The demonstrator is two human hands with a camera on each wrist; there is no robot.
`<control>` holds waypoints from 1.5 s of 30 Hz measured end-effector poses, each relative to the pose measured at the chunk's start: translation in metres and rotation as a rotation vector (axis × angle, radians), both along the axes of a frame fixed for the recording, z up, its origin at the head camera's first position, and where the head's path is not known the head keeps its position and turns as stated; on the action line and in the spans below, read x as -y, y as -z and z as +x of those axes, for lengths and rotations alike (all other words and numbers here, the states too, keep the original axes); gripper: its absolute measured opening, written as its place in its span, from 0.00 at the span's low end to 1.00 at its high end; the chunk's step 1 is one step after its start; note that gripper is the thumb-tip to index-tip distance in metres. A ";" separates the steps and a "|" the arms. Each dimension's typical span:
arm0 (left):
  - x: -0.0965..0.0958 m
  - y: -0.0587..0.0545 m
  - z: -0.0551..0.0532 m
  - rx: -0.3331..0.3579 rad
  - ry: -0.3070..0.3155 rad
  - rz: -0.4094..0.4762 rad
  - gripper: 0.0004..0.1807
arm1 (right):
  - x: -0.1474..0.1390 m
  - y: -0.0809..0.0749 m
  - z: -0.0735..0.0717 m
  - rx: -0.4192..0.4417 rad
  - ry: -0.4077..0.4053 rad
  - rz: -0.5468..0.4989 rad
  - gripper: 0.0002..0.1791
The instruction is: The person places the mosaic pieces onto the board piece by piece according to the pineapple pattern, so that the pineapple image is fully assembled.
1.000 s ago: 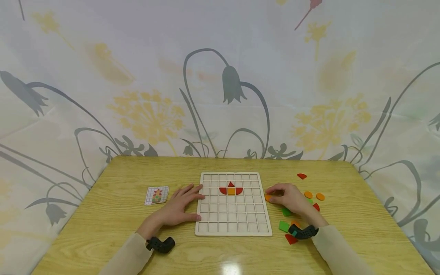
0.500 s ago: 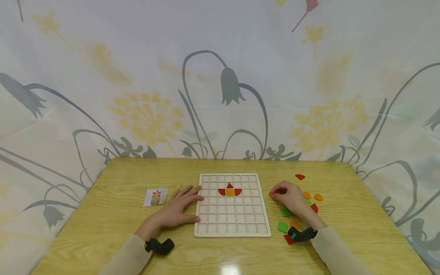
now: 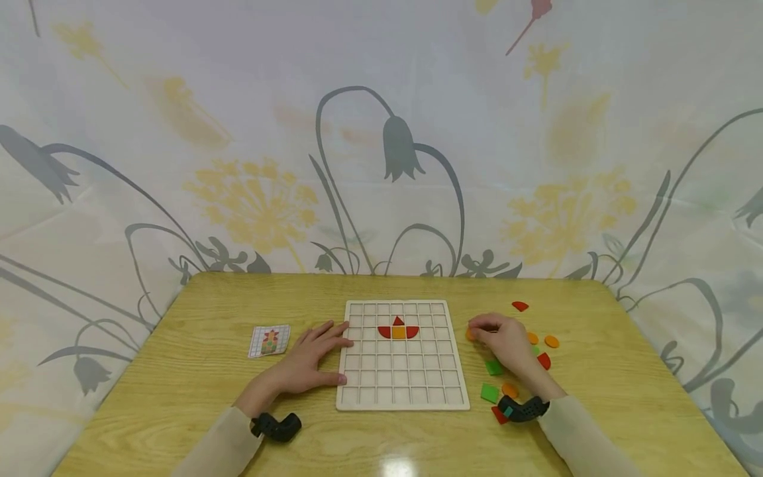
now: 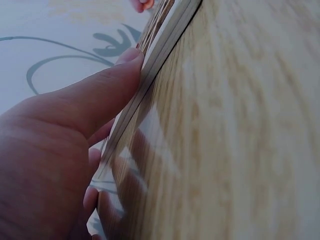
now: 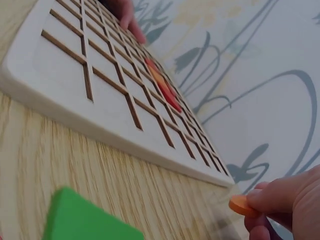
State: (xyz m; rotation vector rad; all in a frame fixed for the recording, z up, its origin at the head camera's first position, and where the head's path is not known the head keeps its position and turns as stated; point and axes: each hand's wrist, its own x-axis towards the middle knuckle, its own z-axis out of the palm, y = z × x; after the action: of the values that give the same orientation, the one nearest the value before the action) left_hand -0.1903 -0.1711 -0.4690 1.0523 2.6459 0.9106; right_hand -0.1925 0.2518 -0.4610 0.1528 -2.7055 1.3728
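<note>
A white grid board [image 3: 403,371] lies mid-table, holding an orange square [image 3: 399,332], a red triangle [image 3: 398,320] and red quarter-circle pieces [image 3: 384,332] at the square's two sides. My left hand [image 3: 306,361] rests along the board's left edge, fingers spread and fairly straight, the thumb [image 4: 107,82] touching the rim in the left wrist view. Just off the board's right side, my right hand [image 3: 501,341] pinches an orange round piece [image 5: 241,205] between thumb and fingers. In the right wrist view a green piece [image 5: 87,220] lies on the table near the board.
Right of the board lie loose pieces: a green square [image 3: 490,393], orange discs [image 3: 551,341] and red pieces [image 3: 520,306], some partly behind the right hand and wrist. A small pattern card [image 3: 269,340] sits left of the left hand. A printed curtain [image 3: 381,165] hangs behind the table.
My right hand, pinching the orange piece, has drawn slightly right, away from the board's edge. The left hand stays on the board, and the pieces on the grid look the same.
</note>
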 end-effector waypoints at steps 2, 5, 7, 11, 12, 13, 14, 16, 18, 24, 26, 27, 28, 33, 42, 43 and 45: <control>0.000 0.000 -0.001 -0.002 -0.001 0.002 0.34 | 0.004 -0.001 0.000 -0.006 -0.007 -0.022 0.11; 0.000 0.000 -0.001 -0.001 -0.001 -0.001 0.34 | 0.012 -0.002 0.000 -0.002 -0.030 -0.048 0.12; -0.001 0.000 -0.001 0.000 -0.001 -0.003 0.34 | 0.017 -0.002 0.000 0.000 -0.052 -0.050 0.11; -0.001 -0.001 -0.002 -0.003 -0.002 0.000 0.34 | 0.029 -0.002 0.001 -0.003 -0.102 -0.080 0.10; -0.001 -0.001 -0.002 -0.004 -0.003 -0.001 0.34 | 0.033 -0.002 0.002 -0.004 -0.112 -0.090 0.09; -0.001 -0.001 -0.002 -0.006 -0.003 0.000 0.34 | 0.037 -0.002 0.002 -0.004 -0.121 -0.099 0.09; -0.001 -0.001 -0.002 -0.008 -0.003 -0.001 0.34 | 0.042 -0.002 0.002 0.000 -0.130 -0.112 0.09; -0.001 -0.002 -0.002 -0.008 -0.005 0.001 0.34 | 0.050 -0.001 0.001 0.002 -0.147 -0.128 0.07; -0.001 -0.002 -0.002 -0.011 -0.004 0.000 0.34 | 0.060 0.000 0.002 0.000 -0.171 -0.132 0.07; 0.000 -0.002 -0.001 -0.013 0.002 0.007 0.34 | 0.083 0.000 0.003 -0.035 -0.271 -0.108 0.06; 0.000 -0.001 -0.001 -0.012 0.002 0.008 0.34 | 0.088 0.000 0.004 -0.043 -0.298 -0.091 0.06; 0.000 -0.001 -0.001 -0.012 0.001 0.007 0.34 | 0.091 0.001 0.004 -0.049 -0.307 -0.078 0.06; 0.001 -0.001 -0.001 -0.011 0.000 0.007 0.34 | 0.093 0.001 0.004 -0.060 -0.319 -0.068 0.06; 0.000 -0.001 0.000 -0.006 -0.007 0.005 0.34 | 0.100 0.003 0.003 -0.108 -0.363 0.000 0.05; 0.000 -0.002 0.001 0.001 -0.010 0.002 0.34 | 0.104 0.004 -0.003 -0.063 -0.338 0.096 0.02; 0.000 -0.002 0.001 0.000 -0.009 0.001 0.34 | 0.104 0.004 -0.003 -0.053 -0.335 0.099 0.03; 0.000 -0.002 0.001 0.001 -0.008 0.002 0.34 | 0.104 0.004 -0.003 -0.028 -0.329 0.106 0.03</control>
State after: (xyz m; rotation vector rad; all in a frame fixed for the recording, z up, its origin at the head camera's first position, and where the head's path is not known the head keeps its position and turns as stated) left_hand -0.1888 -0.1710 -0.4671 1.0429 2.6506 0.9151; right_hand -0.1959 0.1475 -0.4650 0.6461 -2.8222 1.2837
